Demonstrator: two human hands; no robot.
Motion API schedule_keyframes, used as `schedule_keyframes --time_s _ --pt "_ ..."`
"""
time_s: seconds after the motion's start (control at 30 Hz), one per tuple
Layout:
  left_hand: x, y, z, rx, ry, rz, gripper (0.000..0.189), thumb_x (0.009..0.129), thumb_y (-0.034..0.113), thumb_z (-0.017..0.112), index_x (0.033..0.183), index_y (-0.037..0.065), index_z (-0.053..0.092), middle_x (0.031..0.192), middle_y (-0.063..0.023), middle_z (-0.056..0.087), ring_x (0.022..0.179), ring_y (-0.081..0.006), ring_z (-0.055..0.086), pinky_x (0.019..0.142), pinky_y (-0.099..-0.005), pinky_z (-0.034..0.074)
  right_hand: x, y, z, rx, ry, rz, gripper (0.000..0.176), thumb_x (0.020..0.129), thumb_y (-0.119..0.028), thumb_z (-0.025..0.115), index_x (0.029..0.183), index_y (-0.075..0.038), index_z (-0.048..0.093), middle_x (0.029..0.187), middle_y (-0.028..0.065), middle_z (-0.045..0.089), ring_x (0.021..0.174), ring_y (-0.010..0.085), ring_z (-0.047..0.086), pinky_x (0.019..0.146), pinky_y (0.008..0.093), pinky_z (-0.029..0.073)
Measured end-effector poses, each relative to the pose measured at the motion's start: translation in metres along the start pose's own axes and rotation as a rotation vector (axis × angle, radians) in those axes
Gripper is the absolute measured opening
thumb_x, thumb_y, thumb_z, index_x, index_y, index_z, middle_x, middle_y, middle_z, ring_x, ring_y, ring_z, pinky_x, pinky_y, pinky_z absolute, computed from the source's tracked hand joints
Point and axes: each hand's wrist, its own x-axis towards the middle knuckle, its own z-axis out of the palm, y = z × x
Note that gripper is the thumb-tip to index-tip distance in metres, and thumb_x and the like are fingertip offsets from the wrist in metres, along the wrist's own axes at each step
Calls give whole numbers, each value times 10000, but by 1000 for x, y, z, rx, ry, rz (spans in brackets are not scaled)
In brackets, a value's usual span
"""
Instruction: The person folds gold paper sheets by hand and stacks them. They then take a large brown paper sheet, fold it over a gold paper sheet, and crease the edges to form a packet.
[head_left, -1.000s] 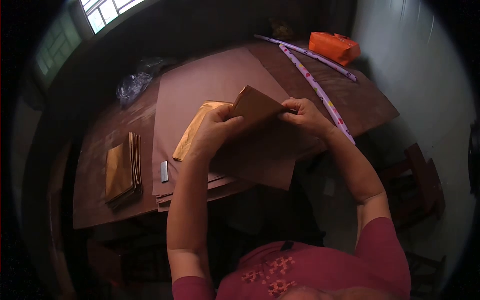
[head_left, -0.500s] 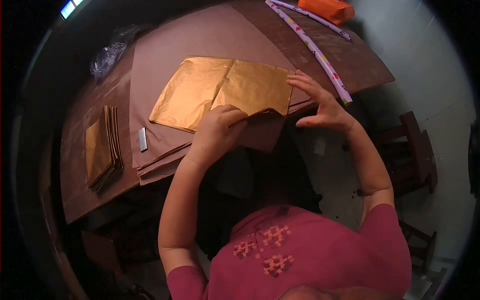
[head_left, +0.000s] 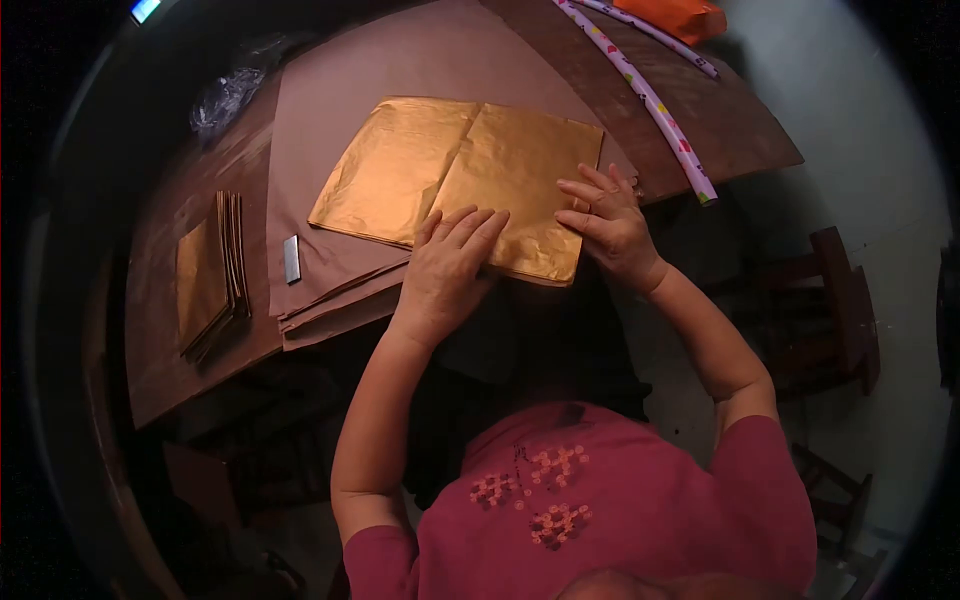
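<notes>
Gold foil paper [head_left: 512, 165], creased down the middle, lies spread on a stack of large brown paper sheets [head_left: 350, 85]. My left hand [head_left: 450, 262] rests on its near edge, fingers laid flat over the paper beside the crease. At the right edge is my right hand [head_left: 615, 222], with fingers and thumb stretched out and touching the gold paper. The near right corner of the paper hangs slightly past the table's front edge and lies fairly flat.
Folded gold papers [head_left: 210, 280] stand at the left on the wooden table [head_left: 150, 360]. A small metal strip [head_left: 291, 259] lies on the brown sheets. Crumpled clear plastic [head_left: 228, 100] is at the far left. Patterned rolls [head_left: 650, 98] and an orange bag [head_left: 680, 18] lie far right; a wooden chair [head_left: 840, 300] stands beyond.
The near right part of the gold paper, bent under before, now lies out flat. My right hand has come down and inward onto its edge; the left fingers have straightened.
</notes>
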Motion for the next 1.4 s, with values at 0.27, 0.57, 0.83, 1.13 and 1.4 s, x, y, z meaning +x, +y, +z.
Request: schedule_keyframes --time_s 0.27,0.57,0.83,1.13,1.4 --pt "46 -1 -46 -378 114 -166 222 809 89 723 1029 73 692 964 -118 687 916 -326 666 827 -394 522 85 -13 -62 111 46 -18 101 861 -127 700 962 -122 688 1047 34 702 1058 248 648 1123 517 308" --pt "130 19 -167 -1153 65 -248 220 971 173 642 1108 12 703 934 -23 702 836 -80 638 728 -253 536 192 -48 -170 -67 230 -91 253 896 -162 660 1134 -76 670 1066 89 713 1041 278 662 1132 514 302" --pt "144 5 -191 -1515 51 -130 237 985 177 638 1146 4 657 1027 -74 711 875 -115 689 767 -253 583 108 -48 -198 -252 877 39 791 893 -436 718 1493 -40 388 1495 170 428 1434 373 339 1170 484 266" --pt "138 21 -191 -1689 -51 -171 268 990 172 626 1199 4 620 1104 -98 697 916 -149 701 799 -296 596 36 -50 -138 1076 460 482 581 916 -148 663 1431 11 445 1361 111 567 1262 211 527 1073 380 416" --pt "134 25 -145 -1796 -6 -370 481 1039 390 501 1279 -22 570 1201 -132 671 1081 -208 661 944 -355 538 25 -75 -183 1081 697 543 333 944 -85 610 1258 21 579 1177 96 669 1053 168 635 948 323 504"
